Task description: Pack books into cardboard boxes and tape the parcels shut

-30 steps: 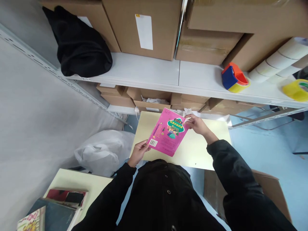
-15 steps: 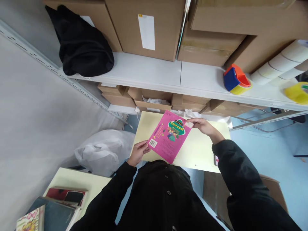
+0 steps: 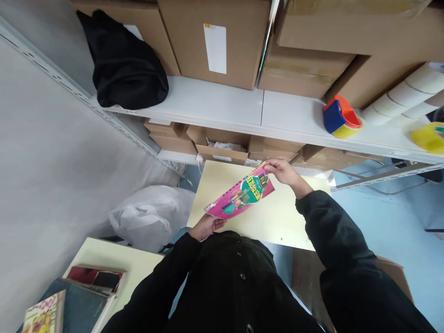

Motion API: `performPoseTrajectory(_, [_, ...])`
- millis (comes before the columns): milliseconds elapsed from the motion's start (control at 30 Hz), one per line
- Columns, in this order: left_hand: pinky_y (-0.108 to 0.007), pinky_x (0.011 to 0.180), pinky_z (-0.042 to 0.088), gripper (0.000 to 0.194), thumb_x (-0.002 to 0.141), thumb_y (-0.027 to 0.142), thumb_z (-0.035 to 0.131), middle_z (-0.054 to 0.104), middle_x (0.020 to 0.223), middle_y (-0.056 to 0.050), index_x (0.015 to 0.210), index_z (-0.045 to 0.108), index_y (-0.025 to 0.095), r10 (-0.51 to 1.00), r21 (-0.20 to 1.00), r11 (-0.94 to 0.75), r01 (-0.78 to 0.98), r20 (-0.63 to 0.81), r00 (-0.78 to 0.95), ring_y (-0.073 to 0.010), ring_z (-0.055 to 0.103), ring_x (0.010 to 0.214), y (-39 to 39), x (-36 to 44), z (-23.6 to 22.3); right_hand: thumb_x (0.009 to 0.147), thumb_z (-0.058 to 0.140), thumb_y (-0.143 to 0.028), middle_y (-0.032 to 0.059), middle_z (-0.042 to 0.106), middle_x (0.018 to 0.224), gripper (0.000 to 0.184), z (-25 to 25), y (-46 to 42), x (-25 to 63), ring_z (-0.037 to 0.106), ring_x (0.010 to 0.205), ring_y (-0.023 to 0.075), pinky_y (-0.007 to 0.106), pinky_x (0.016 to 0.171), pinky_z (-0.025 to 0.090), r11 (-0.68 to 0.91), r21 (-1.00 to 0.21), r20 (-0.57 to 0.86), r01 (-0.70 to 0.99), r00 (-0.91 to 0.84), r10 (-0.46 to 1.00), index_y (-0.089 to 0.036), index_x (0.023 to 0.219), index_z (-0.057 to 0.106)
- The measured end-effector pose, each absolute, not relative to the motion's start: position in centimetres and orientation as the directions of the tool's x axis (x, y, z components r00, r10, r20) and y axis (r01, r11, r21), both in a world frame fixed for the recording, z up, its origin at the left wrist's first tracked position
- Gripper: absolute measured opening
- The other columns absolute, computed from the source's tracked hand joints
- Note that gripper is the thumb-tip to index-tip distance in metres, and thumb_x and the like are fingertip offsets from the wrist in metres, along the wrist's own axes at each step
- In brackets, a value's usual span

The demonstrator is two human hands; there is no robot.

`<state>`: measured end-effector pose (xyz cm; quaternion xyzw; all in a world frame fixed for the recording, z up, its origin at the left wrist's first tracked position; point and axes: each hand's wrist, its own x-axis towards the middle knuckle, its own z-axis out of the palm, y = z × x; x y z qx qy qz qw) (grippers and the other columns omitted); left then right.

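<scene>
A pink book [image 3: 239,196] with a green title patch and yellow lettering is held over the pale yellow table [image 3: 277,217], tilted so that its cover looks narrow. My right hand [image 3: 280,170] pinches its upper right corner. At the lower left end, my left hand [image 3: 207,226] grips the book's edge from below, with part of the fingers hidden behind it.
Above the table runs a white shelf [image 3: 222,99] with cardboard boxes [image 3: 239,51], a black cloth bundle [image 3: 130,64], a tape dispenser [image 3: 342,118] and white rolls [image 3: 404,97]. A white plastic bag [image 3: 151,215] sits left. Several books [image 3: 74,303] lie on another table [image 3: 133,263].
The pink book has turned from its back cover, with a barcode, to a tilted cover with a larger title. My right hand has shifted slightly left, and my left hand slightly right and down.
</scene>
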<state>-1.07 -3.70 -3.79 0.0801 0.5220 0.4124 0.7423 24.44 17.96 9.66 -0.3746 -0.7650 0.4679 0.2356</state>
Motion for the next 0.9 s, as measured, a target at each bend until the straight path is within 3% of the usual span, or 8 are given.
performPoseTrajectory(133, [-0.032, 0.071, 0.052, 0.034, 0.069, 0.043, 0.074, 0.073, 0.085, -0.011, 0.088, 0.067, 0.015, 0.72, 0.579, 0.659, -0.481, -0.671, 0.179, -0.0219, 0.069, 0.079, -3.8, -2.0, -3.3, 0.083, 0.056, -0.051, 0.0035, 0.068, 0.077, 0.036, 10.2, 18.2, 23.3, 0.059, 0.07, 0.0183, 0.03, 0.067, 0.045, 0.318, -0.868, 0.036, 0.382, -0.591, 0.806, -0.018, 0.082, 0.069])
performPoseTrajectory(233, [-0.035, 0.077, 0.051, 0.049, 0.072, 0.058, 0.065, 0.07, 0.103, -0.013, 0.098, 0.067, 0.017, 0.81, 0.641, 0.503, -0.58, -0.583, 0.058, -0.0247, 0.067, 0.093, -3.3, -3.2, -2.6, 0.082, 0.056, -0.05, 0.0041, 0.07, 0.081, 0.035, 10.4, 18.4, 23.0, 0.061, 0.074, 0.0203, 0.031, 0.069, 0.046, 0.353, -0.842, 0.034, 0.408, -0.613, 0.79, -0.019, 0.082, 0.071])
performPoseTrajectory(300, [-0.034, 0.081, 0.05, 0.054, 0.067, 0.056, 0.071, 0.069, 0.109, -0.012, 0.106, 0.066, 0.018, 0.87, 0.75, 0.401, -0.525, -0.491, -0.037, -0.0249, 0.066, 0.097, -2.8, -3.7, -2.0, 0.081, 0.056, -0.05, 0.0041, 0.07, 0.079, 0.035, 10.4, 18.5, 23.0, 0.061, 0.074, 0.0209, 0.032, 0.07, 0.046, 0.359, -0.832, 0.02, 0.424, -0.622, 0.783, -0.019, 0.08, 0.072])
performPoseTrajectory(367, [-0.032, 0.083, 0.05, 0.054, 0.061, 0.042, 0.08, 0.07, 0.108, -0.01, 0.108, 0.067, 0.018, 0.907, 0.862, 0.352, -0.365, -0.41, -0.094, -0.0238, 0.065, 0.095, -2.4, -3.8, -1.5, 0.08, 0.056, -0.051, 0.0041, 0.071, 0.08, 0.035, 10.2, 18.5, 22.9, 0.061, 0.074, 0.0212, 0.032, 0.071, 0.047, 0.355, -0.832, 0.009, 0.427, -0.628, 0.778, -0.019, 0.08, 0.072])
performPoseTrajectory(467, [-0.029, 0.083, 0.05, 0.039, 0.06, 0.034, 0.081, 0.072, 0.094, -0.005, 0.095, 0.072, 0.018, 0.93, 0.932, 0.315, -0.181, -0.341, -0.138, -0.0219, 0.065, 0.088, -2.0, -3.3, -1.1, 0.079, 0.057, -0.053, 0.0042, 0.072, 0.082, 0.037, 9.9, 18.4, 22.7, 0.062, 0.077, 0.022, 0.033, 0.074, 0.048, 0.338, -0.842, -0.011, 0.421, -0.64, 0.769, -0.02, 0.082, 0.073])
performPoseTrajectory(600, [-0.029, 0.076, 0.054, 0.029, 0.067, 0.042, 0.076, 0.07, 0.076, -0.002, 0.08, 0.073, 0.017, 0.921, 0.927, 0.332, -0.173, -0.359, -0.151, -0.0189, 0.064, 0.075, -2.1, -2.2, -0.8, 0.079, 0.058, -0.053, 0.0038, 0.072, 0.082, 0.037, 9.6, 18.2, 22.5, 0.062, 0.082, 0.0231, 0.035, 0.079, 0.049, 0.288, -0.857, -0.043, 0.427, -0.616, 0.786, -0.021, 0.086, 0.074])
performPoseTrajectory(767, [-0.033, 0.075, 0.056, 0.041, 0.064, 0.049, 0.077, 0.071, 0.085, -0.004, 0.086, 0.071, 0.016, 0.893, 0.872, 0.348, -0.345, -0.42, -0.161, -0.0177, 0.065, 0.073, -2.7, -1.6, -1.3, 0.072, 0.07, -0.041, 0.0064, 0.068, 0.113, 0.045, 8.2, 17.8, 24.4, 0.062, 0.1, 0.0249, 0.038, 0.088, 0.049, 0.149, -0.927, -0.147, 0.345, -0.698, 0.701, -0.021, 0.112, 0.066])
performPoseTrajectory(900, [-0.034, 0.075, 0.057, 0.044, 0.063, 0.05, 0.078, 0.071, 0.084, -0.004, 0.089, 0.07, 0.015, 0.864, 0.826, 0.384, -0.413, -0.479, -0.153, -0.017, 0.066, 0.071, -3.1, -1.8, -2.5, 0.064, 0.078, -0.035, 0.0078, 0.07, 0.109, 0.049, 6.6, 17.3, 27.1, 0.064, 0.097, 0.0253, 0.038, 0.086, 0.051, -0.039, -0.906, -0.346, 0.421, -0.685, 0.641, -0.019, 0.109, 0.066])
